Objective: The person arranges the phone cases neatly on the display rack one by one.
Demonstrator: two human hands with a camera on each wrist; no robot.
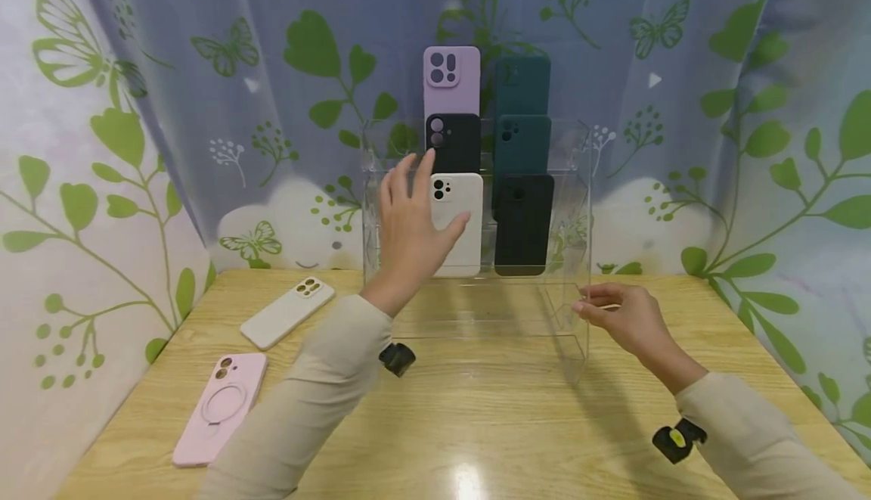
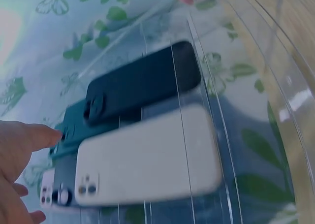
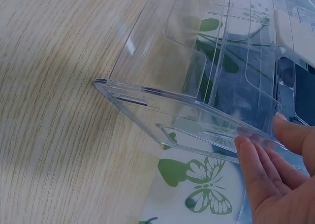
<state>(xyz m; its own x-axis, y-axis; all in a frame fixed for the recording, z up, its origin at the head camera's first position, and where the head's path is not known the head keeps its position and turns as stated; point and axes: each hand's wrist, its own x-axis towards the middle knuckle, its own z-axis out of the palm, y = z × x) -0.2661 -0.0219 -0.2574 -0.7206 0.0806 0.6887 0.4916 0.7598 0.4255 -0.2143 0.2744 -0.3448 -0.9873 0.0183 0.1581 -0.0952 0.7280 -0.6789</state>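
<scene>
A clear acrylic tiered display rack (image 1: 469, 326) stands on the table with phone cases in it. My left hand (image 1: 411, 235), fingers spread, is in front of the rack's left column, by a white phone case (image 1: 466, 235) and a black case (image 1: 459, 137); nothing is in its grasp. Above these stands a lilac case (image 1: 463, 95). The right column holds a black case (image 1: 524, 228) in front of two dark teal cases (image 1: 534, 144). With thumb and fingers my right hand (image 1: 629, 318) pinches the side panel of the rack, seen closer in the right wrist view (image 3: 280, 170).
On the left of the wooden table (image 1: 469, 424) lie a cream phone case (image 1: 282, 318) and a pink case with a ring (image 1: 221, 409). A leaf-and-butterfly curtain (image 1: 272, 107) hangs behind and at both sides.
</scene>
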